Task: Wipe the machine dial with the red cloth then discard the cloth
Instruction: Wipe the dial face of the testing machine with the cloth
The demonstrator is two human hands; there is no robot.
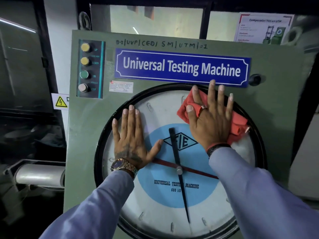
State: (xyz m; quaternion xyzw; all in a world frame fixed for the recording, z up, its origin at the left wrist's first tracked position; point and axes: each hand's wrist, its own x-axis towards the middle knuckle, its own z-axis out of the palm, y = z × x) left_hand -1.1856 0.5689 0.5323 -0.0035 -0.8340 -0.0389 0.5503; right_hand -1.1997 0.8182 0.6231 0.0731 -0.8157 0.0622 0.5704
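The machine dial [162, 209] is a large round glass face with a black rim, a blue centre disc, a black pointer and a red pointer, set in a green cabinet. The red cloth [239, 124] lies bunched against the dial's upper right. My right hand [210, 118] presses flat on the cloth with fingers spread, fingertips reaching the rim and the blue nameplate. My left hand [133, 137] rests flat and bare on the dial's upper left, fingers apart, a watch on the wrist.
A blue "Universal Testing Machine" nameplate [182, 67] sits above the dial. A panel of push buttons [89, 69] stands at the cabinet's upper left, a black knob [255, 79] at the right. An electrical hazard sign [60, 101] and a grey cylinder [38, 174] lie to the left.
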